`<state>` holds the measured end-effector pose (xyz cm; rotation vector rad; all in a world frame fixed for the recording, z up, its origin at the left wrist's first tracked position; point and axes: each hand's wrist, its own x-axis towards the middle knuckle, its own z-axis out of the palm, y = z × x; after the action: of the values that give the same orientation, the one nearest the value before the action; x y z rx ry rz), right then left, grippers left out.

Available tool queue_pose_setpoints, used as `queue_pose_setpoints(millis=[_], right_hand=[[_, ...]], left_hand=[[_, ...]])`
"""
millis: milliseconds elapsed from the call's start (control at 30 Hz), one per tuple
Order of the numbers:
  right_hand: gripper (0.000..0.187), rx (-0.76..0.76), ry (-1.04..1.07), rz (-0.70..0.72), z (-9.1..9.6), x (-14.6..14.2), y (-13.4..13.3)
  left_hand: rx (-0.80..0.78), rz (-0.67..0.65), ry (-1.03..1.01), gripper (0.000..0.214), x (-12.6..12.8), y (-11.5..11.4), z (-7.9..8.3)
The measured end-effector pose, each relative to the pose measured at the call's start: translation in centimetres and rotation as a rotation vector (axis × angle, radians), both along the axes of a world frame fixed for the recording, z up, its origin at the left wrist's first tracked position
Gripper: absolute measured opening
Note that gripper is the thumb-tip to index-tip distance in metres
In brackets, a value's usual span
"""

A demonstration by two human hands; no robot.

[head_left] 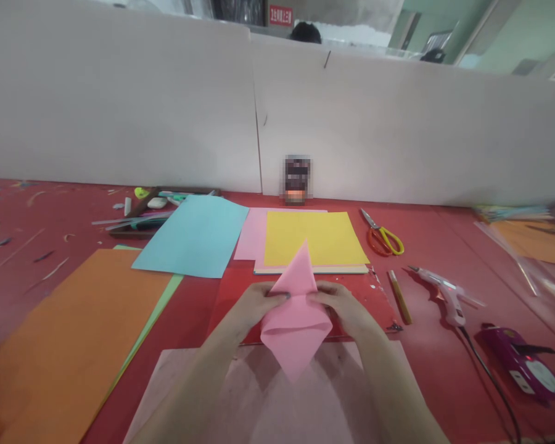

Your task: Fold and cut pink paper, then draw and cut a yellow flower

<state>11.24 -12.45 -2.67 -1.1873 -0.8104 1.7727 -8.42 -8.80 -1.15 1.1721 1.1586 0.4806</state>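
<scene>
A pink sheet of paper (296, 311), folded into a kite shape, stands up between both hands above a red mat (365, 293). My left hand (254, 305) pinches its left edge with the fingers closed. Its right edge is pinched by my right hand (340, 305). The point of the paper rises toward a yellow sheet (314, 237). The lower point hangs over a pale pink sheet (259, 394) near me.
Orange paper (69, 333), a light blue sheet (194, 234) and a tray of pens (152, 213) lie at left. Scissors (382, 234), a pencil (400, 296), a glue gun (444, 293) with its cord and a purple device (522, 364) lie at right. A white partition (166, 105) stands behind.
</scene>
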Motion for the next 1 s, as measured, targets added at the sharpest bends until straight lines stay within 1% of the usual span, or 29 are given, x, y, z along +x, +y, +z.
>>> queue_pose_setpoints(millis=[200,367,500,800,900,1000], right_hand=[[0.024,-0.009,0.012,-0.018,-0.1,-0.1,0.1],[0.022,-0.017,0.022,-0.052,-0.7,-0.1,0.2],[0.019,-0.02,0.02,-0.076,-0.8,-0.2,0.2],[0.012,-0.022,0.021,-0.126,-0.8,-0.5,0.3],[0.012,-0.01,0.009,-0.138,-0.9,-0.5,0.3],[0.013,0.002,-0.021,-0.162,-1.1,-0.2,0.5]], left_hand=[[-0.007,0.003,0.009,0.027,-0.1,0.0,-0.1],[0.007,0.019,-0.037,0.032,-0.2,0.1,-0.6],[0.004,0.037,-0.059,0.032,-0.2,0.2,-0.9],[-0.019,0.063,-0.005,0.02,0.0,0.1,-0.6],[-0.024,0.063,-0.015,0.023,-0.1,0.1,-0.5],[-0.014,0.02,-0.084,0.028,-0.4,0.3,-0.1]])
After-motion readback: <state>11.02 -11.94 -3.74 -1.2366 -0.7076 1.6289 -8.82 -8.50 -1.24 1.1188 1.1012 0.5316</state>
